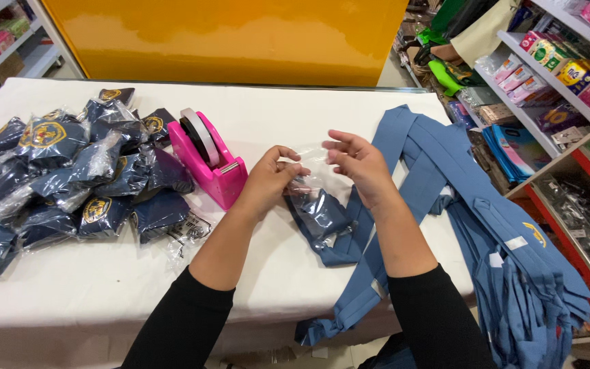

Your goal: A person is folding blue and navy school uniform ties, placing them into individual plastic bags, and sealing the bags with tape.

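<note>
My left hand [271,176] and my right hand [358,164] hold the top of a clear plastic bag [317,202] between them, above the white table [104,301]. The lower part of the bag holds a folded blue tie [322,219]. More of that tie trails down over the table's front edge [339,311]. The fingers of both hands pinch the bag's open mouth.
A pink tape dispenser [209,157] stands just left of my left hand. A heap of bagged dark-blue ties [69,178] covers the table's left side. Several loose blue ties [493,225] hang over the right edge. Shop shelves [568,102] stand at the right, an orange panel [227,34] behind.
</note>
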